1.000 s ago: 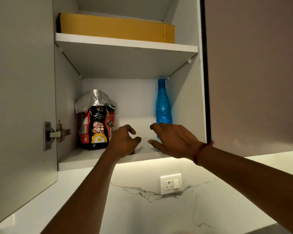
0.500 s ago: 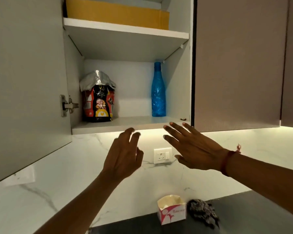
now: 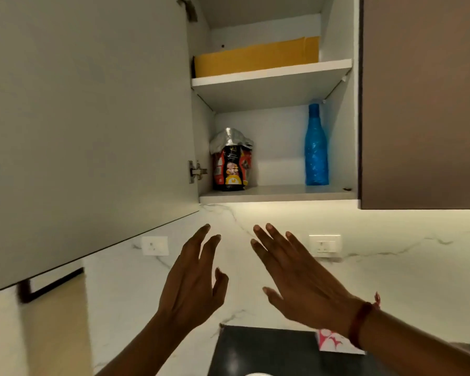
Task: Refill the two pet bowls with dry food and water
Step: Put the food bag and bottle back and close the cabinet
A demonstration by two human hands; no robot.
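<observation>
A red and black pet food bag [image 3: 230, 165] with a folded silver top stands at the left of the lower cabinet shelf [image 3: 277, 195]. A blue water bottle [image 3: 315, 149] stands upright at the right of that shelf. My left hand [image 3: 194, 280] and my right hand [image 3: 299, 278] are raised side by side below the cabinet, in front of the marble wall. Both have straight, spread fingers and hold nothing. The right wrist wears a red thread band. No pet bowl is clearly visible.
The cabinet door [image 3: 87, 126] stands open at the left. A yellow box [image 3: 255, 59] lies on the upper shelf. A closed brown cabinet [image 3: 423, 104] is at the right. Two wall sockets [image 3: 324, 244] sit on the marble backsplash. A pink and white carton [image 3: 334, 344] stands on the dark counter [image 3: 269, 354].
Both hands have drawn back and down from the lower shelf, with fingers straightened. The view has moved back, so the cabinet now sits higher and to the right.
</observation>
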